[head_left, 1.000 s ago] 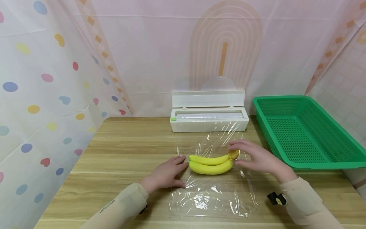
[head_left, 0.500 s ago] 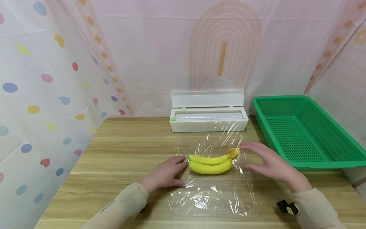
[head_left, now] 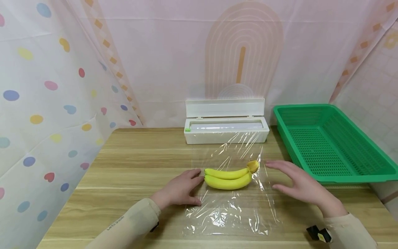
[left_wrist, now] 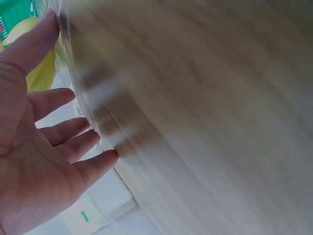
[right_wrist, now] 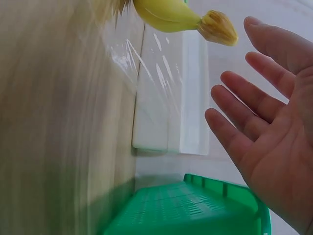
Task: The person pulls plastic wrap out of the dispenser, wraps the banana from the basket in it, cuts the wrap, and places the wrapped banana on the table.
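A pair of joined yellow bananas (head_left: 228,182) lies on a clear sheet of plastic wrap (head_left: 224,218), the brown stem (right_wrist: 217,28) pointing right. My left hand (head_left: 181,189) rests with spread, relaxed fingers at the wrap's left edge, fingertips right beside the banana tips. In the left wrist view its fingertips meet the tabletop along the film. Off the stem end, my right hand (head_left: 300,183) hovers with loosely bent fingers and nothing in its grasp. The wrap runs back to a white dispenser box (head_left: 227,137), whose lid stands up over the roll inside.
A green plastic basket (head_left: 357,180) stands at the right of the wooden table (head_left: 133,162), beside the dispenser and just beyond my right hand. Patterned curtains (head_left: 161,62) hang behind the table and along both sides.
My right hand has drawn away from the banana stem, moving right and slightly toward me. My left hand and the bananas stay in place. Creases in the wrap near the dispenser have shifted.
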